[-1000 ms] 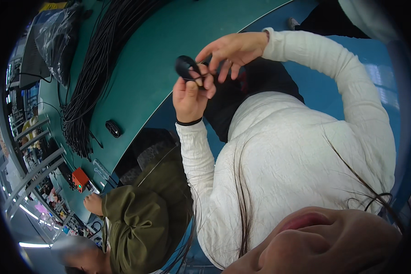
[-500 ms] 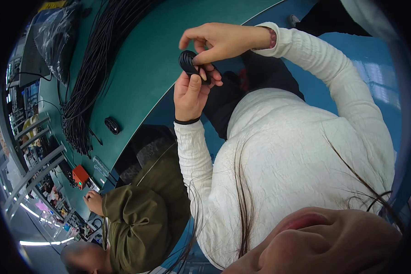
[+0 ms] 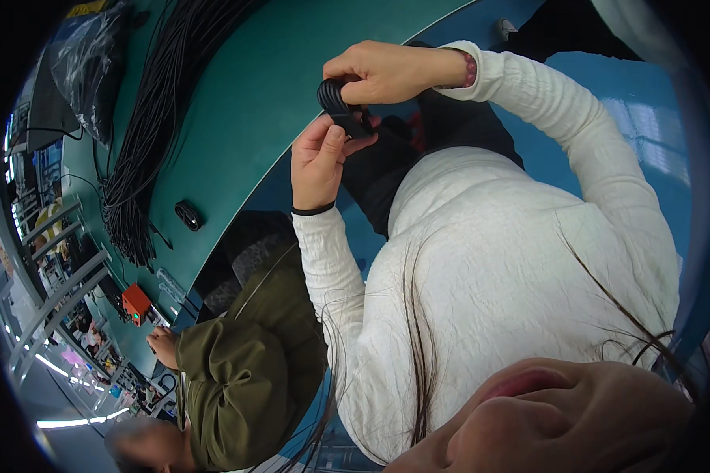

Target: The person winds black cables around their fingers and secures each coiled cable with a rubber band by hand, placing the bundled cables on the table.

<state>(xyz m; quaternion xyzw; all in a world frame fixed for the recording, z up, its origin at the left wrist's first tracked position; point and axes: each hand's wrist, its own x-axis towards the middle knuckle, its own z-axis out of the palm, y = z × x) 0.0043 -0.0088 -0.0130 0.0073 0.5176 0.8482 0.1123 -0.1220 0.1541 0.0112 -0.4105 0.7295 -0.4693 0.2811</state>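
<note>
A coiled black cable (image 3: 333, 98) is held between my two hands near the edge of the green table. My left hand (image 3: 317, 162) is closed around its lower end, thumb lying along the near side. The fingers of my right hand (image 3: 379, 72) are bent over the upper loops and grip them; some fingertips are hidden behind the coil. On the table to the left, a second small coiled cable (image 3: 188, 215) lies apart from my hands.
A long bundle of loose black cables (image 3: 146, 150) stretches across the green table (image 3: 252, 94). Farther left are a clear plastic bag (image 3: 93, 67) with dark contents and an orange box (image 3: 136, 304). A co-worker in an olive jacket (image 3: 244, 378) sits to my left, one hand on the table.
My right hand has closed its fingers onto the coil's upper loops, where they were spread before. The coil has turned more upright, and my left hand has shifted slightly left.
</note>
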